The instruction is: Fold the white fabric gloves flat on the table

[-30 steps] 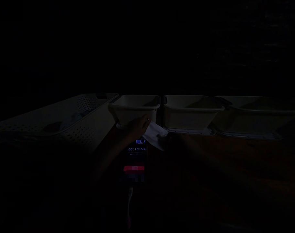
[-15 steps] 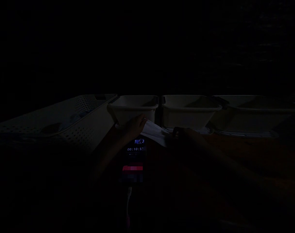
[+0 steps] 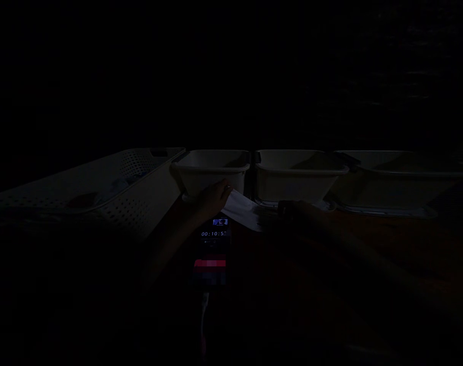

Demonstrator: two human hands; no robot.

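The scene is very dark. A white piece of cloth [image 3: 242, 209] is held out at a slant above the table, before the bins. Its upper left corner is pinched in the fingers of my left hand [image 3: 214, 197]. My right hand [image 3: 292, 208] is at the cloth's shadowed right end, its fingers curled in there; detail is lost in the dark. Below the cloth lies a lit phone [image 3: 212, 251] showing a running timer and a red bar. A pale cable [image 3: 204, 307] leads from its lower end.
A white perforated basket [image 3: 158, 195] with some dim contents [image 3: 119, 188] stands at left. Three pale bins line the back: a left bin [image 3: 212, 173], a middle bin [image 3: 292, 185] and a right bin [image 3: 391, 190]. The dark reddish table [image 3: 387, 239] shows faintly.
My right hand has shifted slightly to the right, and the cloth's right part looks darker. My left hand keeps its pinch. The whole view has moved a little.
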